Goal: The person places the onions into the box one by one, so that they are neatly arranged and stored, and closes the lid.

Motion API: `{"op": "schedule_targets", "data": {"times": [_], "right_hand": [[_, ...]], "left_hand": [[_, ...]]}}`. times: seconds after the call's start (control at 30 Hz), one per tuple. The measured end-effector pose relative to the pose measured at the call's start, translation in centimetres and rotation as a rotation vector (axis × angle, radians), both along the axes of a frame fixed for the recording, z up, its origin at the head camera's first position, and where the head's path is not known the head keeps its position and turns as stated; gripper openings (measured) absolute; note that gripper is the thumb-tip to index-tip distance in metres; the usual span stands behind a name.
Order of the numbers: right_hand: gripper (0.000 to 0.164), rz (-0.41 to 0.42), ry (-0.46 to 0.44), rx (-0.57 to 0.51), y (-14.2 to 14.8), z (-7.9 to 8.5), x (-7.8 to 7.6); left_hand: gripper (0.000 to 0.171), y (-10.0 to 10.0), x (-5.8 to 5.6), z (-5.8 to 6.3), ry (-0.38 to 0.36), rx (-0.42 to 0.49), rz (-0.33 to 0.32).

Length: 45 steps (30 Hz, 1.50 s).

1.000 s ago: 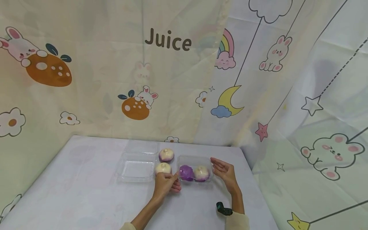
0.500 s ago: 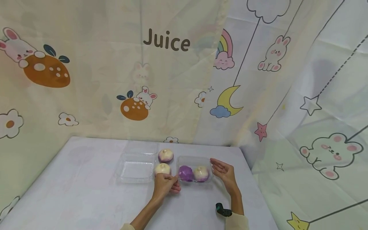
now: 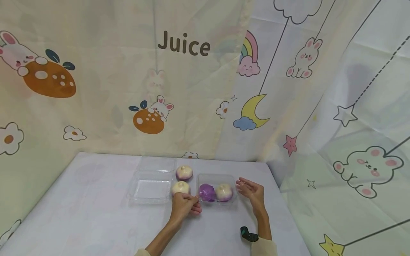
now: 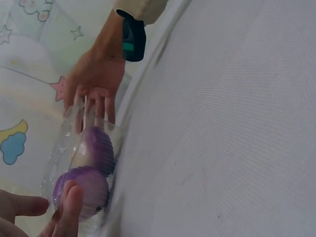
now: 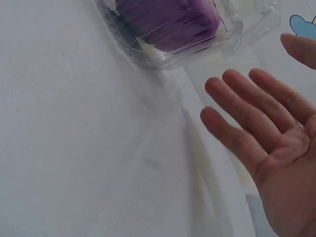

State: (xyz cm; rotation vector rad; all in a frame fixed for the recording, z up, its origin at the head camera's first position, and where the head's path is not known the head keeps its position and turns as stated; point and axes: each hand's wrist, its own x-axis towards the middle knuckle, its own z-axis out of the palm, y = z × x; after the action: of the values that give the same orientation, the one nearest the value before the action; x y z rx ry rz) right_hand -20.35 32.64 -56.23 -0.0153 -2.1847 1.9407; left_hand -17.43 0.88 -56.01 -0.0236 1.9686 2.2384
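Observation:
A clear plastic clamshell box [image 3: 234, 180] stands with its lid down at the right of the table. Inside it are a purple round piece [image 3: 207, 192] and a cream-topped round piece [image 3: 224, 192] with a purple base, bun-like in shape. My left hand [image 3: 185, 208] is at the box's left end, its thumb and fingers apart in the left wrist view. Off the box's right end, my right hand [image 3: 253, 193] stands with its fingers loosely straight and a gap between them and the plastic, as the right wrist view shows.
Left of the box, two more cream-and-purple round pieces, a far one [image 3: 184, 172] and a near one [image 3: 181, 187], lie on the white table [image 3: 96, 220]. Beyond them a second clear box [image 3: 153, 190] lies with its lid [image 3: 157, 164] folded back. Printed curtains [image 3: 112, 71] enclose the table.
My right hand has drawn slightly right, away from the box's end. The left hand and the round pieces stay where they were; the head view has shifted a little.

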Motion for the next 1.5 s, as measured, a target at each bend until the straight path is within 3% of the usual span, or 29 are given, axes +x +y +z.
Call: {"op": "schedule_targets", "data": {"times": [0.17,0.4,0.53,0.8,1.17,1.5], "right_hand": [[0.040,-0.102,-0.047,0.020,0.1,0.1,0.1],[0.041,-0.126,-0.095,0.134,0.1,0.1,0.5],[0.038,-0.070,-0.114,0.137,0.1,0.1,0.8],[0.032,0.132,-0.200,0.117,0.4,0.0,1.4],[0.037,0.291,-0.176,0.094,0.8,-0.7,2.0],[0.028,0.283,-0.097,0.124,0.5,-1.1,2.7]], "left_hand": [[0.027,0.0,0.0,0.2,0.000,0.005,-0.003],[0.028,-0.1,0.0,0.2,0.009,-0.002,-0.005],[0.028,-0.1,0.0,0.2,0.005,-0.004,-0.007],[0.028,-0.1,0.0,0.1,0.009,-0.010,-0.007],[0.025,-0.1,0.1,0.1,0.018,-0.010,-0.004],[0.024,0.0,0.0,0.0,0.025,-0.018,-0.013]]}}
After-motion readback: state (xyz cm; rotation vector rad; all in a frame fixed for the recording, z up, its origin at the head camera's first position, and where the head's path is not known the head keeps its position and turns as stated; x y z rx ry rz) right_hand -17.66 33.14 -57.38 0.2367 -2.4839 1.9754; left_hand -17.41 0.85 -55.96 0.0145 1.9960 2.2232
